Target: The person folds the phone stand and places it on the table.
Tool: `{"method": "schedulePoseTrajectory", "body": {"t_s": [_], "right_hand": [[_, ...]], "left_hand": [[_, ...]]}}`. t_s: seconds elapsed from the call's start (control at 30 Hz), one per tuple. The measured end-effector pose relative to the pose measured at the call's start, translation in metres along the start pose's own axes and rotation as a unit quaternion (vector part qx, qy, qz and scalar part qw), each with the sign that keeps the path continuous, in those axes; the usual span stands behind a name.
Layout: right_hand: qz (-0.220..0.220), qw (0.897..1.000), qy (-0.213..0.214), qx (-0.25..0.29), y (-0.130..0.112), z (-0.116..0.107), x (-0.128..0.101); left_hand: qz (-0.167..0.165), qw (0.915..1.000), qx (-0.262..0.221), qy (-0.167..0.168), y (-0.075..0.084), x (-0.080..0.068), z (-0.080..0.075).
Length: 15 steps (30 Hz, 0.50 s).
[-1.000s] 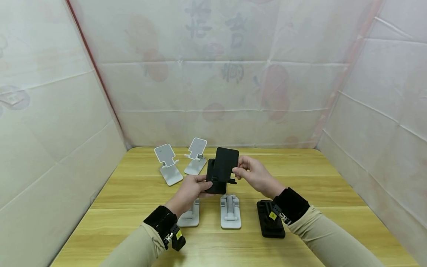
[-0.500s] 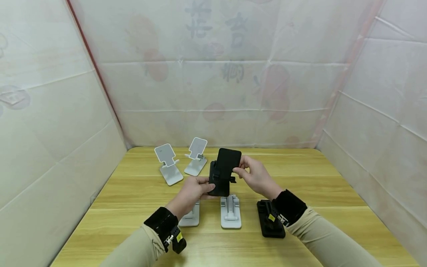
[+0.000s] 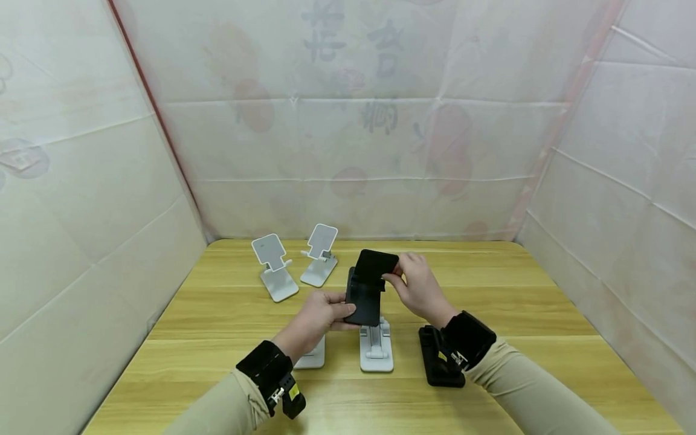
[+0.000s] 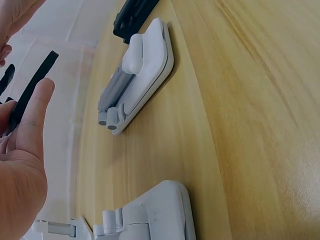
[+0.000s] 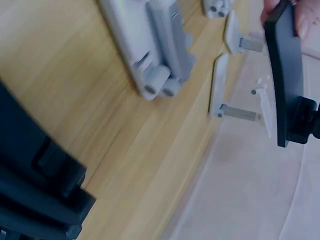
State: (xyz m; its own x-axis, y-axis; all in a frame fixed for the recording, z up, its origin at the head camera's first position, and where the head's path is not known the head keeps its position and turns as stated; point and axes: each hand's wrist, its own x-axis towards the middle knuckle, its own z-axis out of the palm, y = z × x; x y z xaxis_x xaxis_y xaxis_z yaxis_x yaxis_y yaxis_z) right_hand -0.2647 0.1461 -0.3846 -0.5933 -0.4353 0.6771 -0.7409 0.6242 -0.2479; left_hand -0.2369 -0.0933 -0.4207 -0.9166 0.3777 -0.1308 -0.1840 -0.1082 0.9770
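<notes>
A black foldable phone stand [image 3: 365,302] is held up between both hands above the middle of the table. My left hand [image 3: 321,317] grips its base, thumb on the upper face and fingers beneath. My right hand [image 3: 418,287] pinches the right edge of its upper plate, which tilts away from the base. In the left wrist view the left hand [image 4: 25,165] holds the thin black base [image 4: 35,82]. The right wrist view shows the base [image 5: 286,75] edge-on with a black hinge [image 5: 302,120] at its end; the right hand is out of that view.
Two white phone stands [image 3: 278,284] [image 3: 319,270] stand unfolded at the back left. A folded white stand [image 3: 376,353] lies below the hands, another [image 3: 312,356] partly behind the left wrist. A folded black stand [image 3: 443,362] lies under the right wrist. Fabric walls [image 3: 348,151] enclose the wooden table [image 3: 516,290].
The upper plate of the black phone stand has tipped back, appearing shorter. Both hands have shifted slightly right and nearer with the stand. The stands on the table have not moved.
</notes>
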Motion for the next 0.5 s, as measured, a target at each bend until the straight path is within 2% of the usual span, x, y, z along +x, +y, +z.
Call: {"method": "schedulePoseTrajectory", "body": {"t_s": [0.27, 0.5], "right_hand": [[-0.064, 0.995, 0.039, -0.059, 0.008, 0.002, -0.001], [-0.093, 0.992, 0.051, -0.075, 0.013, 0.003, -0.001]], "left_hand": [[-0.002, 0.9998, -0.01, -0.015, -0.003, -0.001, 0.004], [-0.002, 0.9999, -0.011, -0.013, -0.005, -0.001, 0.004]]}}
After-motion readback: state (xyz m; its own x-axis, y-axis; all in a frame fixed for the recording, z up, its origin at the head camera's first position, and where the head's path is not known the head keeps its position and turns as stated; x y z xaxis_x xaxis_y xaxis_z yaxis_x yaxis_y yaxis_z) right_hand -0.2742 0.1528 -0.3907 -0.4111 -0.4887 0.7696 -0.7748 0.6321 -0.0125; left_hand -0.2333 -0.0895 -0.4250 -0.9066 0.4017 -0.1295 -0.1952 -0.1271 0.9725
